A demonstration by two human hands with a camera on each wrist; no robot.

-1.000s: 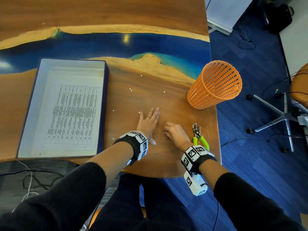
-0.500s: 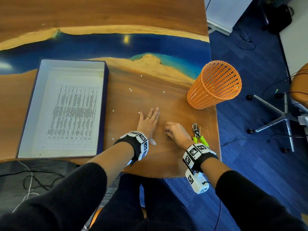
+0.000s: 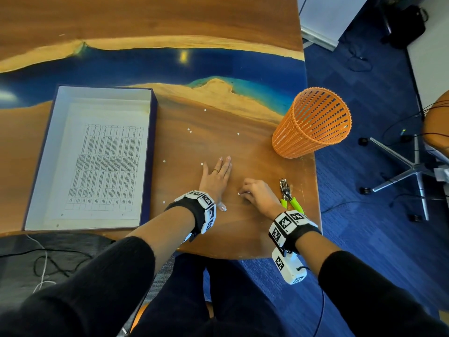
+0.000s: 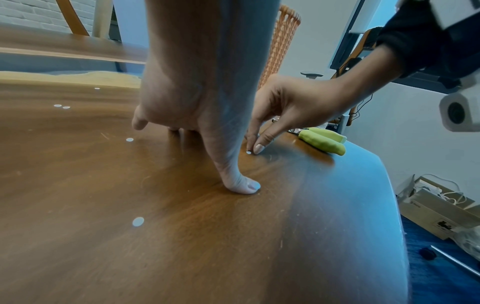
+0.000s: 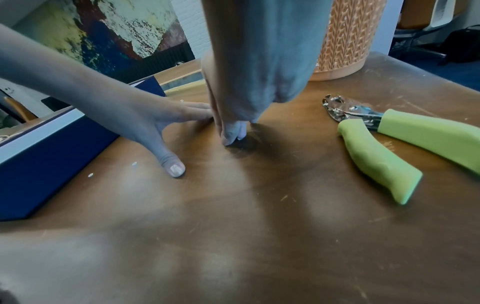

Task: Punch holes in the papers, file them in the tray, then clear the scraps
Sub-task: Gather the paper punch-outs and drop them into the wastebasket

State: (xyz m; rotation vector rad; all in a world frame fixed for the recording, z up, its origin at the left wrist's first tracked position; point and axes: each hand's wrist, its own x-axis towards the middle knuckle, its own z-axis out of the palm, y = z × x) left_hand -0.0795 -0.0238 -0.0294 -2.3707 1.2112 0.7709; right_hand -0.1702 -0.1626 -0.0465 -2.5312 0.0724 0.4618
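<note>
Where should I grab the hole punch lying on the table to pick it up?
Take the hole punch by its two green handles, coming from above on the near side. They're splayed and point toward you, while the metal head faces the orange basket.

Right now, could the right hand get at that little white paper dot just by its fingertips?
Probably yes. The right hand has its fingers right beside the paper dot, and only bare table lies between them.
</note>
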